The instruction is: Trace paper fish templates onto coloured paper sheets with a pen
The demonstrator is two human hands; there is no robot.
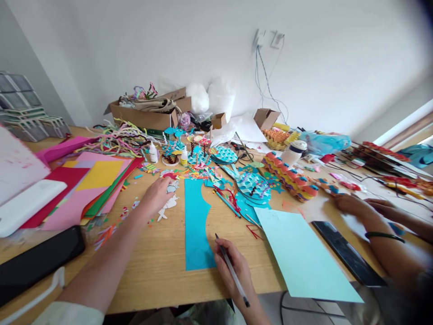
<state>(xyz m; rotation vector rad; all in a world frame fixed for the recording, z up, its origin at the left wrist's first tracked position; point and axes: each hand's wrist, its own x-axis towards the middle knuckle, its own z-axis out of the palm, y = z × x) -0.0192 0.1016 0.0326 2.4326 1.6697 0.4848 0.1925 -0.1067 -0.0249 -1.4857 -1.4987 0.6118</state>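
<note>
My right hand [235, 266] is closed around a pen [233, 273] with a clear barrel and dark ends, beside the lower right edge of a blue paper sheet [196, 216]. The sheet lies flat, its right side cut in a curve, with a faint round outline near its bottom. Stretched forward, my left hand [158, 194] is at the paper scraps left of the sheet. Its fingers are bent together, and what they hold, if anything, is hidden. White and grey paper cutouts [168, 206] lie just beneath it.
Coloured paper sheets [91, 180] and a black phone [40, 257] lie at left. Glue bottles [153, 153], pipe cleaners [131, 135] and paper crafts [252, 185] crowd the back. A pale green sheet [304, 253] overhangs the front edge. Another person's hands [352, 205] are at right.
</note>
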